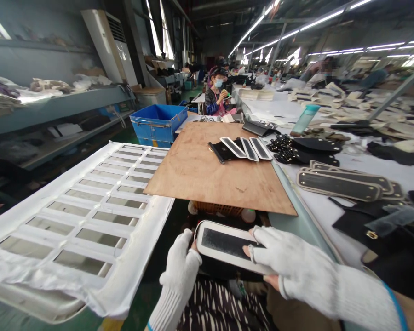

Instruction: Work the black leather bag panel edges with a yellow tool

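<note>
Both of my hands wear white knit gloves with bare fingertips. Between them, above my lap, is a long black panel with a white border and rounded corners (224, 243). Its left end is gripped by my left hand (181, 262), with the thumb at the edge. My right hand (290, 257) closes over the other end, fingers on top and thumb below, hiding that end. On the plywood board (189, 170) ahead lie several similar white-edged panels (249, 149), partly on top of a black piece (224, 151).
A slatted rack wrapped in white cloth (105, 197) stands at left, with a blue crate (158, 120) behind it. The table at right carries stacked dark strips (341, 183), black pieces with metal fittings (303, 149) and a teal bottle (305, 119). A co-worker (217, 96) sits further back.
</note>
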Demonstrator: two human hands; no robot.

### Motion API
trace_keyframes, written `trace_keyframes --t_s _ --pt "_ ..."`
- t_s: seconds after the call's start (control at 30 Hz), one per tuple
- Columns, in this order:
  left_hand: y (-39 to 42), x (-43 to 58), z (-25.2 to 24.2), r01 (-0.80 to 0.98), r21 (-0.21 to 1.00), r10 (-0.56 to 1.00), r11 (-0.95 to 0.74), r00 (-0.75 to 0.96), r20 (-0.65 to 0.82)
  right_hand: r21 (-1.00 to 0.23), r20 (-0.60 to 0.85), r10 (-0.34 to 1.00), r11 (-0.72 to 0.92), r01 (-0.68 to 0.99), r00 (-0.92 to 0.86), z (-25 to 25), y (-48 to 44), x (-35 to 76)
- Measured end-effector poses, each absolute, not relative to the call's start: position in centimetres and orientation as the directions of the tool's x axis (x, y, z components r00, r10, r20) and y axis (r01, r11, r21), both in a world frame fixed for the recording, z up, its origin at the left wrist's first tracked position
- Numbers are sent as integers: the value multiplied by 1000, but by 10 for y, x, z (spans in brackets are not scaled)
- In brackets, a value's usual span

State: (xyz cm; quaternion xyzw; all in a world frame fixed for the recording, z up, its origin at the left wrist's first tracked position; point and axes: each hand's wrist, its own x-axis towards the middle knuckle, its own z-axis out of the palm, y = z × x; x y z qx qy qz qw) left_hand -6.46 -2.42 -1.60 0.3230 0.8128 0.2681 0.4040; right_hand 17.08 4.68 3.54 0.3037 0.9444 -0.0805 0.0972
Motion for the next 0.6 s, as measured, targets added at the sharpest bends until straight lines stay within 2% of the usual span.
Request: trace_keyframes --t_s 0.07,0.27,0.37,0.5,0.6 --pt "-25 -64 -15 301 704 737 643 -494 -461 -102 -215 556 805 585 -803 31 43 174" --pt "-28 -65 -11 343 687 736 641 -527 -424 -250 -200 500 806 537 -843 28 60 183" --pt "-27 -65 -8 328 695 729 640 -543 -416 -256 -230 484 807 532 -844 32 71 180" --pt "-24 -63 -9 322 667 719 672 -500 -482 -107 -205 502 842 529 -840 27 69 171" --pt "-24 -63 -13 345 687 752 639 -465 -467 11 -159 531 844 537 -832 18 58 169"
